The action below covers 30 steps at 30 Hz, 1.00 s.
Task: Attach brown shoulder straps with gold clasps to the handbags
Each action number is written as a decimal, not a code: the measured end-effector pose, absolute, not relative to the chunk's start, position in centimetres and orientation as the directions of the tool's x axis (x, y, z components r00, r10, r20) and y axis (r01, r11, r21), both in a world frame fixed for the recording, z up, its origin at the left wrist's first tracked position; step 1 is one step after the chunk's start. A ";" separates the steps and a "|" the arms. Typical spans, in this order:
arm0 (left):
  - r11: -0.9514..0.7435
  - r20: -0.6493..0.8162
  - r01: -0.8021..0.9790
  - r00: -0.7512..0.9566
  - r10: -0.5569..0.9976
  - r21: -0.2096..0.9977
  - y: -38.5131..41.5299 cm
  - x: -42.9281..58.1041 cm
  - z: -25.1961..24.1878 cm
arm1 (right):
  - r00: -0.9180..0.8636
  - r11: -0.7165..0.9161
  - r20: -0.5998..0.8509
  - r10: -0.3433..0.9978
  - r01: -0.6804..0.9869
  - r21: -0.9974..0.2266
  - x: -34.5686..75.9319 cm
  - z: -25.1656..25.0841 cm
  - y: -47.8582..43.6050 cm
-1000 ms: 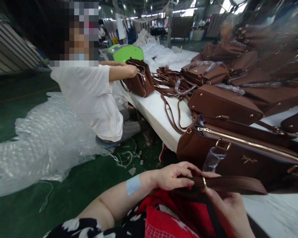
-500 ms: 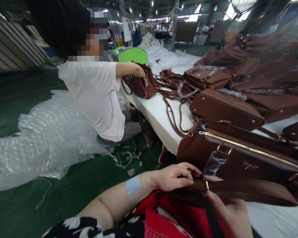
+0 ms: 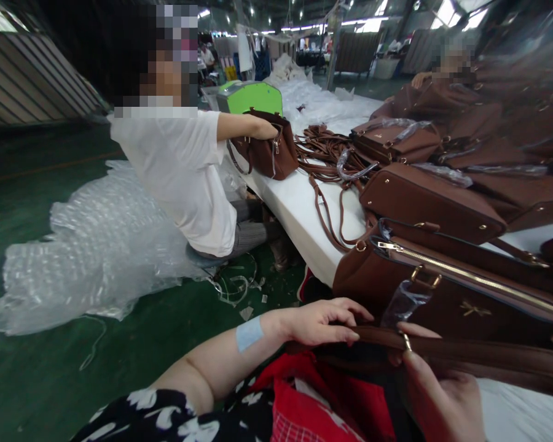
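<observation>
A long brown leather strap (image 3: pixel 479 356) with a small gold ring lies across my lap, over red cloth. My left hand (image 3: pixel 322 322) pinches the strap's left end between thumb and fingers. My right hand (image 3: pixel 442 396) grips the strap from below at the gold ring, thumb on top. Just behind the strap a brown handbag (image 3: pixel 442 294) with a gold zipper and a bow emblem stands at the white table's (image 3: pixel 299 221) near edge, clear plastic wrapped round its handle ring.
Several more brown handbags (image 3: pixel 428 199) and a tangle of loose straps (image 3: pixel 322 153) cover the table. A seated person in a white shirt (image 3: pixel 184 178) reaches into a handbag (image 3: pixel 270 150) to the left. Bubble wrap (image 3: pixel 87 245) is heaped on the green floor.
The strap has slid to the right through my hands, and my right hand has shifted right with the gold ring. The view has turned slightly left.
</observation>
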<state>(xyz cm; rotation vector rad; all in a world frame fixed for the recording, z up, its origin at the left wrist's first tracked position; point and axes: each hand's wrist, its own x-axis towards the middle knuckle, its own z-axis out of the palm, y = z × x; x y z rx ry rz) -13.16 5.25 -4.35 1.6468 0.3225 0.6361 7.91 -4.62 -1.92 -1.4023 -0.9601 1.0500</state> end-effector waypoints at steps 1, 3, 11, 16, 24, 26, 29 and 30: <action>-0.173 0.220 -0.148 0.803 0.553 0.974 5.2 -13.0 -4.1 | 0.245 -0.061 -0.047 0.968 0.052 -0.997 7.7 -2.3 -4.4; -0.169 0.222 -0.154 0.815 0.535 0.974 5.0 -12.7 -3.4 | 0.161 0.011 0.037 0.986 0.161 -0.987 7.3 -3.1 -3.9; -0.261 0.245 -0.119 0.812 0.529 0.958 4.8 -12.6 -2.3 | 0.163 0.010 0.034 0.986 0.150 -0.989 7.6 -3.2 -4.4; -0.230 0.234 -0.129 0.820 0.522 0.965 4.9 -13.1 -3.0 | 0.253 0.012 0.048 0.966 0.143 -0.990 8.1 -2.8 -4.5; -0.337 0.278 -0.108 0.812 0.513 0.935 4.4 -13.0 -1.7 | -0.015 0.148 0.155 0.988 0.408 -0.901 5.9 -3.5 -3.4; -0.342 0.262 -0.078 0.803 0.535 0.937 4.3 -13.2 -1.6 | -0.012 0.158 0.176 0.984 0.502 -0.850 5.9 -3.5 -3.4; -0.288 0.247 -0.103 0.813 0.527 0.952 4.5 -13.4 -2.0 | -0.078 0.229 0.237 0.968 0.656 -0.719 6.0 -3.4 -3.4; -0.251 0.243 -0.124 0.815 0.526 0.960 4.6 -13.4 -2.2 | -0.116 0.252 0.241 0.964 0.695 -0.674 5.9 -3.2 -3.4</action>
